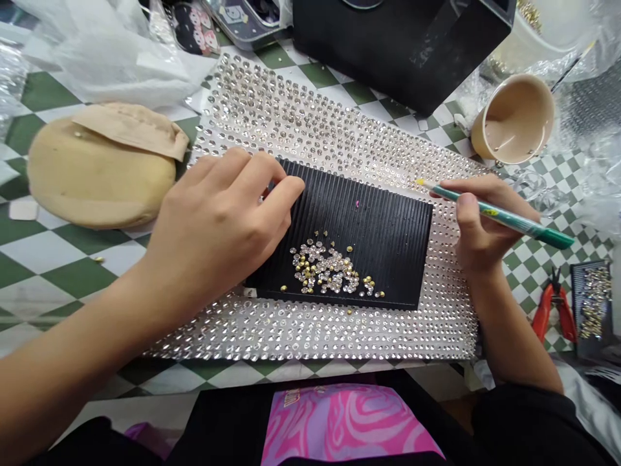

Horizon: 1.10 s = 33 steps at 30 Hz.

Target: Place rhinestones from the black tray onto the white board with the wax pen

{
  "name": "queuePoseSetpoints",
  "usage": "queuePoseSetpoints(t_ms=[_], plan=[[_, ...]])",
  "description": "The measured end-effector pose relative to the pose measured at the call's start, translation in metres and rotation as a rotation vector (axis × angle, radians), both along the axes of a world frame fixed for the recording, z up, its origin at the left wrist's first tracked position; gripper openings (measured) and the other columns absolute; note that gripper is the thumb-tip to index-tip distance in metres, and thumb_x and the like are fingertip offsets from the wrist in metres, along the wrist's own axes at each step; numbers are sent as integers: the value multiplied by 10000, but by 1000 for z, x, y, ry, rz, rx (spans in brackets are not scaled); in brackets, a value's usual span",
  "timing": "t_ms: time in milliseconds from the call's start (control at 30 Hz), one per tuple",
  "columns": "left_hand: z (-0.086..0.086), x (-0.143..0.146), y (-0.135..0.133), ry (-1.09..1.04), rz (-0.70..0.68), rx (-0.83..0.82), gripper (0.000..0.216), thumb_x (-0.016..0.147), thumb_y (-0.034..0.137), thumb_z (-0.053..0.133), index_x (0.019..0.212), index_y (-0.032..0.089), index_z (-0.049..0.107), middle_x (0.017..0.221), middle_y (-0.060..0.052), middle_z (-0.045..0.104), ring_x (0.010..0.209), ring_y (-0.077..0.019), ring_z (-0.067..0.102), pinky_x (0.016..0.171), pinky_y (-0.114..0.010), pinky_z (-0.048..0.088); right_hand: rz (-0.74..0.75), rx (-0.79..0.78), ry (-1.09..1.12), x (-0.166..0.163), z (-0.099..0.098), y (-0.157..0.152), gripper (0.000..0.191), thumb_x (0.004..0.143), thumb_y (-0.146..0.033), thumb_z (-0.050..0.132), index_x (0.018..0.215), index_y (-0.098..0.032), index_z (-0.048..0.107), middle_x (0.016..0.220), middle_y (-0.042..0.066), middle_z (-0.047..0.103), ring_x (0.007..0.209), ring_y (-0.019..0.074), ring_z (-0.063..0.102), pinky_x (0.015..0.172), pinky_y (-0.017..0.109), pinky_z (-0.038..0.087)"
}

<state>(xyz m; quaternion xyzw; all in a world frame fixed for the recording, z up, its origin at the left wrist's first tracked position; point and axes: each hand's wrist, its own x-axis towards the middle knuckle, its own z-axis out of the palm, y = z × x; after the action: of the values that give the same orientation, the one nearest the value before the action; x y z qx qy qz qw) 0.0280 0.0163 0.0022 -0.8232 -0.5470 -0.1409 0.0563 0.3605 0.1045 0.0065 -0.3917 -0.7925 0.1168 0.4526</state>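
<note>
My left hand point(220, 217) rests on the left end of a black ribbed tray point(388, 239), fingers curled over its top left corner. A heap of small silver and gold rhinestones point(330, 268) lies on the tray. The tray sits on a sheet covered with rows of clear rhinestones point(301, 123). My right hand point(478, 226) grips a green pencil-like picker point(504, 217), its yellowish tip pointing left just above the tray's top right corner.
A tan pad with a cloth flap point(97, 168) lies at the left. A black box point(402, 45) stands at the back, a tipped beige cup point(514, 120) beside it. Red pliers point(553, 307) and another small stone tray point(592, 304) are at the right.
</note>
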Motion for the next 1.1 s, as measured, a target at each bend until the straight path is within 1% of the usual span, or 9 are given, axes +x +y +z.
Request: queuePoseSetpoints(t_ms=[100, 233, 300, 367, 500, 733, 900, 1000, 1100], plan=[[3, 1, 1, 75, 1, 35, 282, 1131, 228, 376, 1158, 217, 657, 1113, -80, 708, 1077, -296, 748, 847, -431, 629, 44, 3, 50, -6, 15, -11, 260, 982, -184, 678, 1089, -315, 875, 914, -14, 845, 802, 204, 781, 722, 384, 583], [5, 2, 2, 115, 7, 56, 272, 1130, 214, 373, 1145, 206, 644, 1115, -85, 709, 1066, -298, 759, 823, -433, 649, 375, -229, 2, -22, 35, -37, 334, 952, -120, 691, 1194, -286, 851, 933, 2, 852, 768, 183, 740, 642, 351, 568], [4, 3, 2, 99, 13, 52, 265, 1131, 214, 375, 1155, 206, 639, 1122, -79, 709, 1085, -296, 761, 838, -434, 660, 516, -326, -23, -29, 35, -46, 299, 953, -123, 677, 1168, -252, 840, 898, 12, 838, 737, 166, 716, 667, 337, 606], [4, 4, 2, 79, 14, 51, 256, 1134, 217, 379, 1155, 206, 634, 1129, -75, 708, 1104, -295, 763, 854, -437, 670, 566, -356, -19, -35, 29, -50, 269, 955, -123, 653, 1116, -239, 835, 862, 13, 823, 717, 154, 708, 690, 324, 623], [2, 4, 3, 78, 11, 74, 248, 1133, 213, 372, 1138, 211, 620, 1123, -62, 700, 1100, -283, 771, 849, -434, 685, 585, -353, 16, -39, 17, -50, 236, 967, -139, 644, 1097, -223, 823, 866, 25, 829, 715, 147, 716, 680, 309, 612], [2, 2, 2, 48, 7, 8, 287, 1137, 222, 345, 1179, 210, 629, 1152, -60, 693, 1162, -307, 771, 893, -487, 694, 593, -349, -63, -40, 20, -50, 256, 957, -100, 632, 1098, -228, 803, 853, 15, 825, 720, 143, 698, 699, 308, 602], [4, 2, 1, 56, 8, 20, 244, 1139, 221, 372, 1152, 215, 616, 1129, -61, 696, 1131, -297, 775, 870, -458, 695, 573, -395, 24, -37, 18, -51, 255, 982, -144, 635, 1124, -245, 821, 862, 9, 827, 718, 145, 707, 685, 326, 603], [4, 1, 1, 36, 9, 14, 225, 1136, 219, 391, 1162, 221, 614, 1141, -57, 696, 1144, -292, 768, 884, -453, 694, 442, -369, 182, -31, 19, -42, 266, 967, -171, 657, 1110, -261, 862, 875, 17, 837, 736, 160, 737, 639, 333, 588], [2, 0, 0, 4, 13, 0, 229, 1133, 224, 400, 1200, 230, 619, 1170, -52, 695, 1183, -297, 754, 939, -483, 687, 191, -189, 278, -22, 15, -24, 272, 916, -173, 665, 1021, -275, 895, 836, 1, 834, 697, 157, 757, 582, 323, 561]])
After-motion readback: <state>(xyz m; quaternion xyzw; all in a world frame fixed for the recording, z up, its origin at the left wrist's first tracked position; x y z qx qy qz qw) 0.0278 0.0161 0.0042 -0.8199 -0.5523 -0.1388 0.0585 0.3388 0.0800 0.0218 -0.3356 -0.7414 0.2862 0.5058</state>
